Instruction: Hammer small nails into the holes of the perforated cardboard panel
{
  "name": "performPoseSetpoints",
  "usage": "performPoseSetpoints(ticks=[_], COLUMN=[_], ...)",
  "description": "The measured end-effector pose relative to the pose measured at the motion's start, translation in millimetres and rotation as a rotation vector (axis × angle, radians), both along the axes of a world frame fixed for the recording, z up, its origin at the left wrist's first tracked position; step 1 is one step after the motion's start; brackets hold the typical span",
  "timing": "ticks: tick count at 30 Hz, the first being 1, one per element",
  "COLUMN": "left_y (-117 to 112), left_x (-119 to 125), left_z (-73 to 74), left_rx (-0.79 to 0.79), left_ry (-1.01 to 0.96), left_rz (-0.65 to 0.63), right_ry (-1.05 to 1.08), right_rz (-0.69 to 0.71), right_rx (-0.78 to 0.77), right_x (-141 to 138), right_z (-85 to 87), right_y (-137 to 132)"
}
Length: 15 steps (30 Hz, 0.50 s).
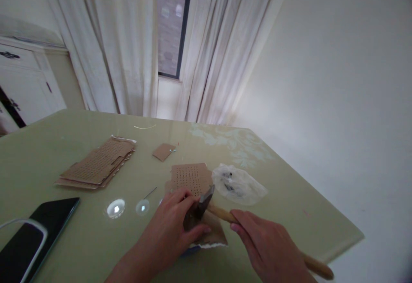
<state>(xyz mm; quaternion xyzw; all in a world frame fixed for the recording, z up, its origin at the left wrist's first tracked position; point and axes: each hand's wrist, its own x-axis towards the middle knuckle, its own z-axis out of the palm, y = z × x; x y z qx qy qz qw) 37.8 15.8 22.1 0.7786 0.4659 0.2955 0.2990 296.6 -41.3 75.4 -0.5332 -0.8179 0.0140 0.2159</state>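
My right hand (267,242) is closed round the wooden handle of a hammer (222,214). The hammer's dark metal head (205,200) is low over a brown piece of cardboard (215,230), right by the fingers of my left hand (172,220). That hand presses on the cardboard, thumb on top and fingers curled; the hammer head hides whatever may be between them. A little blue thing (190,251) shows beneath the cardboard's torn white edge. Just beyond lies a sheet of cardboard (189,178) with rows of punched holes.
A crumpled clear plastic bag (238,184) with small dark pieces lies right of the sheet. Further left are a stack of punched cardboard (99,162), a small cardboard piece (164,151), a thin needle-like rod (150,193) and a black tablet (38,235) with a white cable (40,227).
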Motion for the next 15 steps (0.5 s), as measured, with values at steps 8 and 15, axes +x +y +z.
performPoseSetpoints(ticks=[8, 15], left_y=[-1.3, 4.4], left_x=[-0.2, -11.5], left_z=[0.1, -1.6], left_rx=[0.006, 0.126], left_ry=[-0.031, -0.168], left_rz=[0.023, 0.144], right_ry=[0.001, 0.580], right_rz=[-0.020, -0.091], right_rx=[-0.004, -0.290], right_x=[2.9, -5.5], right_z=[-6.7, -1.5], right_y=[-0.5, 23.5])
